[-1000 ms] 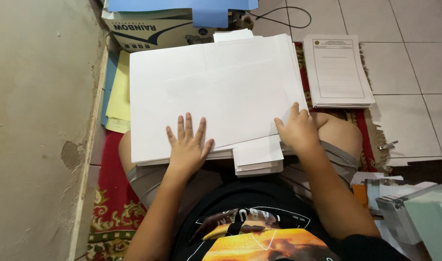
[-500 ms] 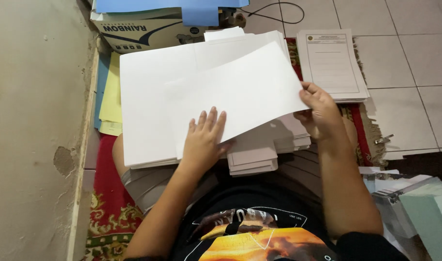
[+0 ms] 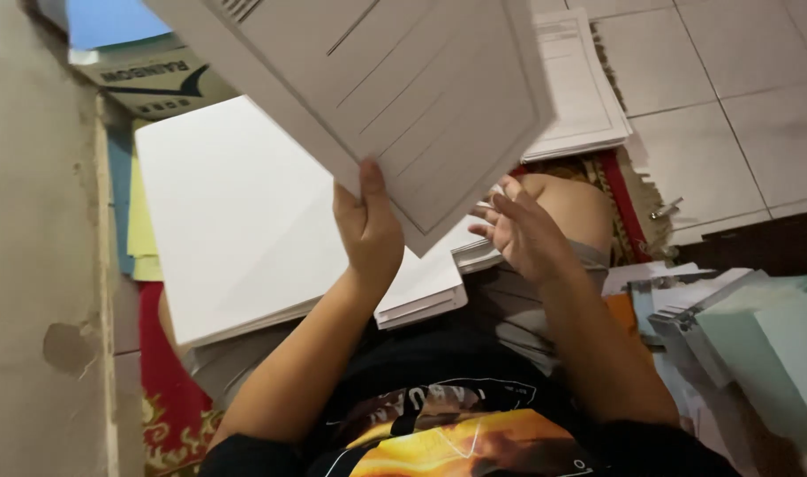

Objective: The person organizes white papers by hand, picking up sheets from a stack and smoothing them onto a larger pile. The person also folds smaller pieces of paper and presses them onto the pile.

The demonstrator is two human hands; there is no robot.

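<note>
My left hand [image 3: 368, 231] grips the lower corner of a large white printed sheet [image 3: 395, 97] and holds it lifted and tilted in front of the camera. Ruled lines and a border show on its face. My right hand [image 3: 520, 231] hovers just right of that corner, fingers spread, holding nothing. Beneath both hands a thick stack of white paper [image 3: 236, 212] rests on my lap, with smaller white bundles [image 3: 426, 296] at its near edge.
A second pile of printed sheets [image 3: 580, 97] lies on the tiled floor [image 3: 730, 132] at upper right. A cardboard box [image 3: 147, 79] stands at the top left by the wall [image 3: 33, 221]. Pale green folders [image 3: 765, 344] are heaped at the right. A red patterned rug [image 3: 169, 406] lies under me.
The top sheet has been lifted off the stack and turned over, now raised high in my left hand. My right hand has let go of its edge and opened.
</note>
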